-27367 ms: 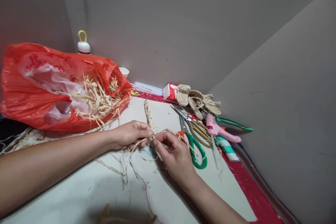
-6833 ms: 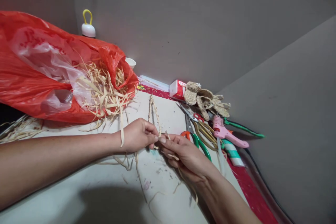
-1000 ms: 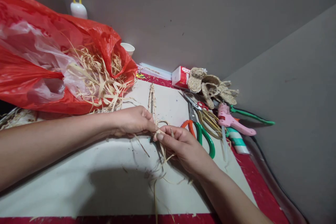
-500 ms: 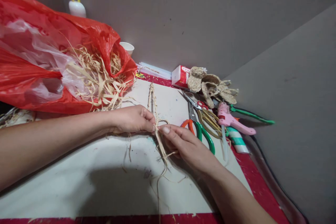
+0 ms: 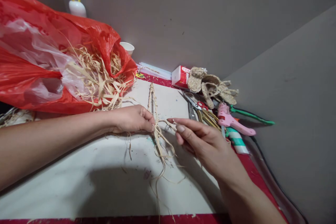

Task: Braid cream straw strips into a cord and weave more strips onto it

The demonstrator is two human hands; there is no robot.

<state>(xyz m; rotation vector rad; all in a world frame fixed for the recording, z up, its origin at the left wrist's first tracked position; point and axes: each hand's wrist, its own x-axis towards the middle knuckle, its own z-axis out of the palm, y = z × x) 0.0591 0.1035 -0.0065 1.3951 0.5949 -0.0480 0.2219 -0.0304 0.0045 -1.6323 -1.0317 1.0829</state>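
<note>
My left hand point(image 5: 136, 119) is closed, its thumb and forefinger pinching a straw-coloured raffia braid point(image 5: 152, 102) near its middle. Above the fingers the braid narrows to a point on the white board; below them, loose raffia strands point(image 5: 161, 143) trail toward me. My right hand point(image 5: 198, 136) is closed too, thumb against forefinger, with a raffia strand point(image 5: 169, 125) drawn out sideways from the braid. That strand's end passes between the fingertips. Behind the right hand lie scissors point(image 5: 193, 112), partly covered by it.
At the left, a red plastic bag point(image 5: 52, 98) spills loose raffia point(image 5: 97, 73). Along the right stand a pink glue gun point(image 5: 231, 120), a green-and-white roll point(image 5: 237, 140), woven raffia pieces point(image 5: 210, 85) and a small red-and-white box point(image 5: 180, 76). A grey wall point(image 5: 168, 14) rises behind.
My right hand has moved right, away from the braid, pulling a strand out with it. It now covers more of the scissors. The left hand keeps its place.
</note>
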